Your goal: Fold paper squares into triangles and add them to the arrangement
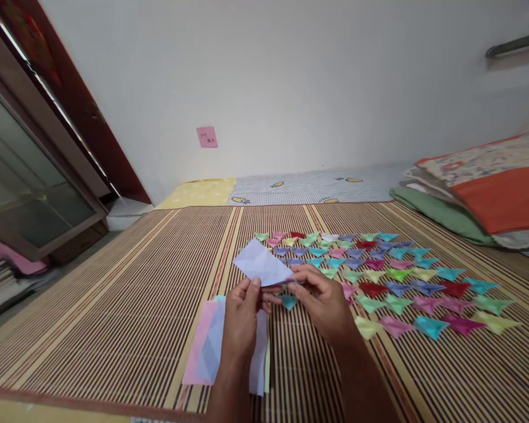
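Above the mat (150, 282), left hand (242, 312) and right hand (325, 301) both pinch lilac paper (262, 263); probably feather-light, easily creased, so edges only.

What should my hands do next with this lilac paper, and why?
Probably fold the lilac paper at its right corner: your right hand is at that corner, your left hand holds the lower edge, and the colored pieces on the mat are already folded.

There, in the frame's upper half, left of centre: a square pink paper note (207, 137) on the white wall (300, 88), dark handwriting (210, 140) too small to read.
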A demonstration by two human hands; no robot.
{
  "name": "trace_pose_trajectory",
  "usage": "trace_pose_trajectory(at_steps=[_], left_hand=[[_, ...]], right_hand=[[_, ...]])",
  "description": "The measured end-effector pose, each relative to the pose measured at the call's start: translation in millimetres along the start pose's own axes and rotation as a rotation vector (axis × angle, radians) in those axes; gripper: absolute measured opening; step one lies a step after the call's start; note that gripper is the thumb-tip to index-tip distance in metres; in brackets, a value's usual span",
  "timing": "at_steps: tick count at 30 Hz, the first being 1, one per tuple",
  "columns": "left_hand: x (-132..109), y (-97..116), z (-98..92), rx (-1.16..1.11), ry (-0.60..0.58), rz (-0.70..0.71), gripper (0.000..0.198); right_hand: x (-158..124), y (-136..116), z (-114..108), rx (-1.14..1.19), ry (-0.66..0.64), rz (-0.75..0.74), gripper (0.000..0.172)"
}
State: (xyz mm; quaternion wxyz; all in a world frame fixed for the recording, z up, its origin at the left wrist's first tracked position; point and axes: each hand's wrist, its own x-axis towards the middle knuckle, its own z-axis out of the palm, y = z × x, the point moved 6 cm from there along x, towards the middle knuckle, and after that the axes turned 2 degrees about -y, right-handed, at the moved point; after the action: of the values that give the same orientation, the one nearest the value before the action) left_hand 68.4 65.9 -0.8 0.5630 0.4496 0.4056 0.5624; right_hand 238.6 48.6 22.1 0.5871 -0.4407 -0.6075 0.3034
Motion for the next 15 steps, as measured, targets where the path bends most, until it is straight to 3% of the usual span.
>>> trace_pose_trajectory(at_steps=[6, 12, 15], left_hand=[[-2, 4, 10.0, 0.019, -0.045, 0.033, 0.035], [-3, 3, 6.7, -0.033, 0.047, 0.054, 0.029], [-4, 3, 8.3, -0.082, 0.038, 0.046, 0.031]], right_hand=[[-2, 8, 6, 0.015, 0.053, 0.105, 0.021], [0, 10, 10, 0.253, 0.132, 0.191, 0.025], [1, 10, 13, 0.295, 0.063, 0.218, 0.028]])
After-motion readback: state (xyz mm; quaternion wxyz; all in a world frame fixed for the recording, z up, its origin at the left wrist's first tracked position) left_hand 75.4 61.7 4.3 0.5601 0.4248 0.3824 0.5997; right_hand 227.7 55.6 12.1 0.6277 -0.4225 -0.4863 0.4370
